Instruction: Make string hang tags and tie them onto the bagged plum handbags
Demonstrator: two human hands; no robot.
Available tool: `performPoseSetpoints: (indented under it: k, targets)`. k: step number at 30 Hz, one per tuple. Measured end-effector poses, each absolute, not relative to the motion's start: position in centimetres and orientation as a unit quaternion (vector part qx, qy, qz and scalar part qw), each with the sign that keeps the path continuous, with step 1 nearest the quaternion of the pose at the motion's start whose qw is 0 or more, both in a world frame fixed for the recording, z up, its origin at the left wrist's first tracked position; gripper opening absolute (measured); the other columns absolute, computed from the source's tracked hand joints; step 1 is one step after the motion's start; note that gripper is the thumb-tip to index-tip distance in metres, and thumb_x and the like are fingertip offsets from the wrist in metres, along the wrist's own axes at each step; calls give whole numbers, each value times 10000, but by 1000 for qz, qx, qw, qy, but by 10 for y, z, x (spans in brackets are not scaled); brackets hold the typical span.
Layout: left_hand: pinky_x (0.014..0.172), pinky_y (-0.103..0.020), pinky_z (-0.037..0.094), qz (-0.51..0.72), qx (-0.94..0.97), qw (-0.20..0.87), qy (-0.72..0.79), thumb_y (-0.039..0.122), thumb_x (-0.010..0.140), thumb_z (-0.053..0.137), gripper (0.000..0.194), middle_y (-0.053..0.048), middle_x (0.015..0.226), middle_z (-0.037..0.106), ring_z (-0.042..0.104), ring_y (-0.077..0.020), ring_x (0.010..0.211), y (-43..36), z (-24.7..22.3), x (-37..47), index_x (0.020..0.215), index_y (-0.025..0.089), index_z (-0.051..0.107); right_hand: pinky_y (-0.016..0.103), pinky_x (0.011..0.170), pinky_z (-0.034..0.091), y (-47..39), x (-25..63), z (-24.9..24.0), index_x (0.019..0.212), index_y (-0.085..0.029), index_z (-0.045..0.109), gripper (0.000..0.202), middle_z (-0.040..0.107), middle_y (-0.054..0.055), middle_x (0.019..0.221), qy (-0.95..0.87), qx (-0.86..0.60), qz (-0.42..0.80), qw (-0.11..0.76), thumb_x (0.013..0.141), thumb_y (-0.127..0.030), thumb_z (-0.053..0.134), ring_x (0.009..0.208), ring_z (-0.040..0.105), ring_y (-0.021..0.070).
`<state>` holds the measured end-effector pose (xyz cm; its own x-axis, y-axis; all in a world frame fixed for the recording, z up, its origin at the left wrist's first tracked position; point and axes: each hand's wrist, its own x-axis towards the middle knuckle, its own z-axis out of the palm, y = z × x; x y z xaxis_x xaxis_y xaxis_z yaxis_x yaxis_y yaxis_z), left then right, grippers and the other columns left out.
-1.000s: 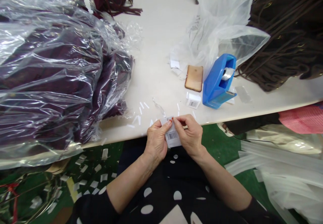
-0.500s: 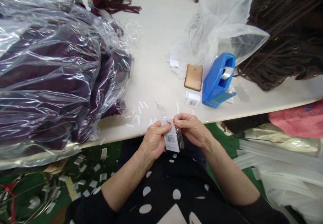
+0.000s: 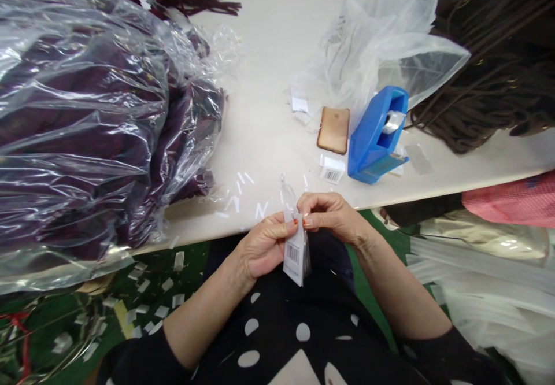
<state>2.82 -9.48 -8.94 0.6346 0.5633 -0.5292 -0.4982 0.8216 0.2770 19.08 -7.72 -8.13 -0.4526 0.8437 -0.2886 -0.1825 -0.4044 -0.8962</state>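
Note:
My left hand (image 3: pixel 269 246) is closed on a white barcode tag (image 3: pixel 293 255), its thumb pressed flat on the upper part. A thin loop of string rises from the top of the tag. My right hand (image 3: pixel 330 216) pinches at the tag's upper right edge, thumb against fingertip. Something clear or layered hangs behind the tag; I cannot make out what it is. Both hands are just off the table's near edge, in front of my body. Small white paper strips (image 3: pixel 261 209) lie on the table beyond them.
A blue tape dispenser (image 3: pixel 378 136) stands on the table (image 3: pixel 269 96) beside a tan phone case (image 3: pixel 333 130) and another barcode tag (image 3: pixel 332 168). Plastic-wrapped dark purple goods (image 3: pixel 87 119) fill the left. Clear bags (image 3: pixel 390 21) and dark brown goods (image 3: pixel 498 55) lie at right.
The tag has turned and now hangs more upright and slightly lower. My right hand has shifted its pinch at the tag's upper edge, and the string loop has swung right.

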Motion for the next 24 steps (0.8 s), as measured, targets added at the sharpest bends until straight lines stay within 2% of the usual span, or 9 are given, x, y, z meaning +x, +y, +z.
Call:
performPoseSetpoints:
  k: [2, 8, 17, 24]
  targets:
    - [641, -212, 460, 278, 64, 911, 298, 190, 507, 827, 366, -80, 716, 672, 616, -132, 637, -96, -87, 27, 823, 89, 672, 198, 453, 383, -76, 192, -81, 667, -175, 648, 98, 586, -15, 637, -438, -376, 747, 331, 646, -210, 737, 505, 483, 79]
    - [557, -188, 422, 254, 109, 908, 315, 218, 549, 810, 270, -56, 630, 652, 573, -99, 546, -99, -84, 23, 739, 113, 650, 272, 563, 487, -73, 195, -78, 647, -186, 654, 112, 609, 9, 679, -467, -367, 733, 331, 611, -209, 758, 622, 576, 141]
    - [520, -180, 380, 278, 118, 893, 333, 196, 524, 820, 292, 7, 592, 568, 502, -64, 514, -97, -73, 29, 715, 127, 610, 279, 623, 461, -71, 200, -82, 623, -193, 675, 86, 603, 6, 684, -502, -357, 700, 362, 612, -211, 759, 646, 553, 138]
    - [512, -188, 390, 216, 136, 914, 317, 220, 530, 813, 259, -20, 584, 580, 501, -69, 500, -94, -73, 27, 688, 95, 650, 262, 578, 433, -72, 201, -87, 625, -193, 675, 92, 575, -1, 685, -487, -339, 723, 354, 608, -196, 766, 619, 535, 125]
